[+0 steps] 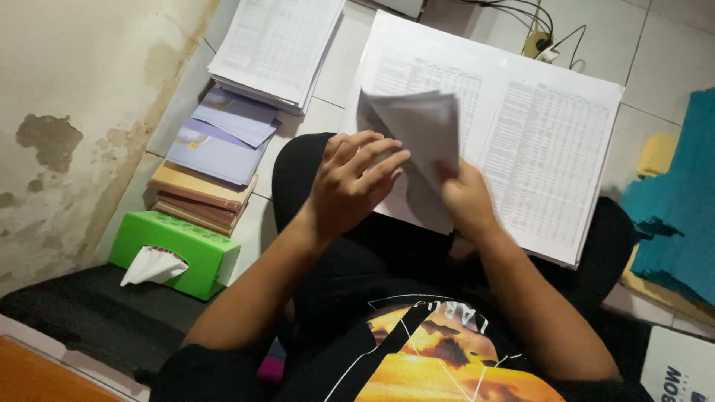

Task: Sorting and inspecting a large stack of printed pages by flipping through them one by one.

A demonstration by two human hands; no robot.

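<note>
Both hands, left hand (354, 182) and right hand (465, 197), grip a half-folded paper (417, 130) above printed sheets (551, 141) on the lap, with a tissue box (175, 253) at eight o'clock.

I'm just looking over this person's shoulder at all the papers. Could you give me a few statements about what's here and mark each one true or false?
1. Both hands are on a folded sheet of white paper. True: the left hand and the right hand hold it together.
2. The tissue box is blue. False: it is green, with a white tissue sticking out.
3. A large stack of printed tables lies across the person's legs. True.
4. The books by the wall stand upright. False: they lie flat in a pile.
5. The second paper stack sits on a chair. False: it lies on the tiled floor.
</note>
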